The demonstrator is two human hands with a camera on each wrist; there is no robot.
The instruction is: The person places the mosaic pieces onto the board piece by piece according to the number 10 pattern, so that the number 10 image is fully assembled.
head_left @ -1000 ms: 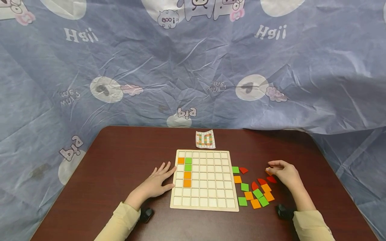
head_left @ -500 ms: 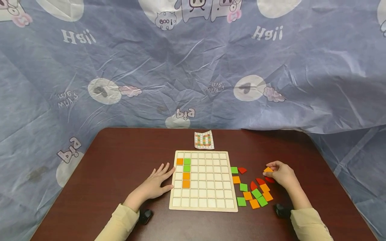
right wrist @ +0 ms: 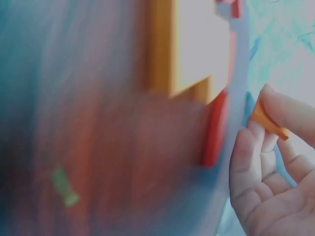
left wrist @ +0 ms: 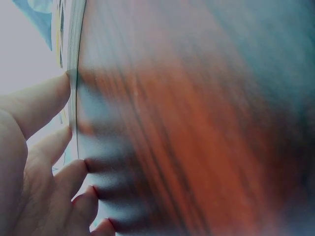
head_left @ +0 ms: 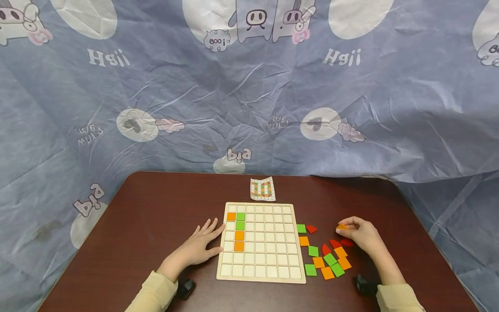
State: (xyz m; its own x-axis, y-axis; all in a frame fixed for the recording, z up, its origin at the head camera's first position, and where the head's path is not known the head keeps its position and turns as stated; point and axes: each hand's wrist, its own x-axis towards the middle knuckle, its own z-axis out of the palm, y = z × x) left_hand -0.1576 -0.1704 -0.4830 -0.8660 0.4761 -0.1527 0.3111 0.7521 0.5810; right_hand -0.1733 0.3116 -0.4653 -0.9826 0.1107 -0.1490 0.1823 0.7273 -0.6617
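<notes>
The orange tile [head_left: 341, 227] is pinched by the right hand [head_left: 359, 233], right of the board [head_left: 269, 248], in the head view; pick-up seems in hand, a steady hold needed. Left wrist view: the left hand [left wrist: 34, 182], fingers spread, is rested at the board's edge. Right wrist view: the tile is clamped between thumb and fingers.

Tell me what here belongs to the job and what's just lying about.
Likely the job's: grid board; patterned sheet; orange tile in the right hand; green tiles; other orange tiles; red pieces.

Likely just around: printed cloth; black wrist devices.
</notes>
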